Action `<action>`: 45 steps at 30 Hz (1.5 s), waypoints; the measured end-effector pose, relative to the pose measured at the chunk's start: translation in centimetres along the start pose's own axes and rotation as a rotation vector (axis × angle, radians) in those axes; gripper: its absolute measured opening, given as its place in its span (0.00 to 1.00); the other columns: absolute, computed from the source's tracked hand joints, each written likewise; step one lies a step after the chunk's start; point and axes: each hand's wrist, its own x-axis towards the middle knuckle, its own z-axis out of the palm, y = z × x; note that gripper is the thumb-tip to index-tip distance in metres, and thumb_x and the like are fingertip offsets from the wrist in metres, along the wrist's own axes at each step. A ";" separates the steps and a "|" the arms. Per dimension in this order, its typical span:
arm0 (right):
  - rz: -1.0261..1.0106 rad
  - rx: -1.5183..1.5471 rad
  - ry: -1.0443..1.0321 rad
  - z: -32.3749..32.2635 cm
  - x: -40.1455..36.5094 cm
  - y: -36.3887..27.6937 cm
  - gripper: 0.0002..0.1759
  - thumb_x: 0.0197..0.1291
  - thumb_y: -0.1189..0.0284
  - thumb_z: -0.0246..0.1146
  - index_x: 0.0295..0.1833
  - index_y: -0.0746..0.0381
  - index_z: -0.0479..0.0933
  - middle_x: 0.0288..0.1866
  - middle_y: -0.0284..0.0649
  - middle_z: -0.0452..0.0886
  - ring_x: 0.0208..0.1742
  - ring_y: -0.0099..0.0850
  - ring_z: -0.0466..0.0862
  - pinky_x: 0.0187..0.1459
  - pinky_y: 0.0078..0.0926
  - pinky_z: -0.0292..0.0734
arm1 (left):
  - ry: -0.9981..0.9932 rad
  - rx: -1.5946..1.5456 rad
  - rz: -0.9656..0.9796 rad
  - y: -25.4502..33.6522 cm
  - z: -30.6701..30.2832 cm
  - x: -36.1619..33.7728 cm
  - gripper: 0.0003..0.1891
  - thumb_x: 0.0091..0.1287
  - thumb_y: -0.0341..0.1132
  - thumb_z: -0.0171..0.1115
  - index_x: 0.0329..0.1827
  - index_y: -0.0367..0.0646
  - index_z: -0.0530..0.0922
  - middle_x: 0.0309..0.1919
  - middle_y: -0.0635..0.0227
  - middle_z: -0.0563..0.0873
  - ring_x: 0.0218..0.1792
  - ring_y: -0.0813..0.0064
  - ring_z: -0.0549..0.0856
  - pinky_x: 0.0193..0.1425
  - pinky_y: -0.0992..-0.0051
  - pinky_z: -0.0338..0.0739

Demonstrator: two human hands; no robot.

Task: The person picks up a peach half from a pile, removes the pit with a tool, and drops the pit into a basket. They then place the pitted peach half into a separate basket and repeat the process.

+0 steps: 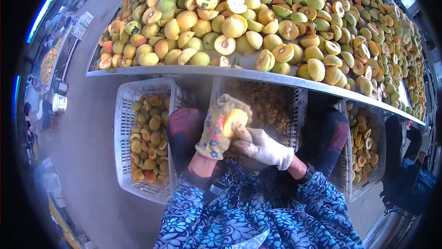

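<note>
My left hand (pixel 214 131), in a flower-patterned glove, is wrapped round a yellow peach half (pixel 234 119) with its cut face turned toward my right hand. My right hand (pixel 269 149), in a white glove with dirty fingertips, is closed, its fingers pressed to the brown pit hollow of that fruit. Whatever lies inside the right fingers is hidden. Both hands are above a white basket (pixel 294 111) between my knees, which contains brown pits and scraps (pixel 262 99).
A metal-edged table (pixel 184 70) in front is heaped with halved peaches (pixel 232 26). Baskets of peach halves stand at left (pixel 120 134) and right (pixel 375 157). Another person's arm (pixel 421 150) is at the far right. A white bucket (pixel 59 103) stands across the floor.
</note>
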 end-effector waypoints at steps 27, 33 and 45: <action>0.308 0.621 -0.235 -1.7 -3.9 -3.4 0.17 0.75 0.56 0.55 0.38 0.56 0.68 0.18 0.26 0.66 0.14 0.17 0.65 0.15 0.16 0.59 | -0.205 0.135 0.191 7.5 2.0 1.6 0.06 0.67 0.29 0.64 0.40 0.37 0.86 0.34 0.61 0.88 0.34 0.69 0.88 0.38 0.74 0.81; 0.511 0.979 -0.379 -1.0 -5.4 -5.7 0.18 0.74 0.53 0.55 0.39 0.55 0.67 0.18 0.23 0.61 0.13 0.14 0.59 0.13 0.15 0.54 | -0.665 0.159 -0.019 9.2 -0.1 3.3 0.12 0.69 0.38 0.62 0.44 0.39 0.87 0.38 0.60 0.89 0.40 0.64 0.88 0.46 0.68 0.81; 0.552 1.192 -0.429 0.8 -6.1 -8.2 0.17 0.74 0.54 0.55 0.40 0.56 0.65 0.17 0.24 0.61 0.12 0.15 0.59 0.11 0.15 0.53 | -0.509 -0.300 -0.045 6.2 -0.7 -0.6 0.15 0.71 0.41 0.63 0.40 0.35 0.87 0.37 0.64 0.89 0.39 0.76 0.85 0.43 0.75 0.78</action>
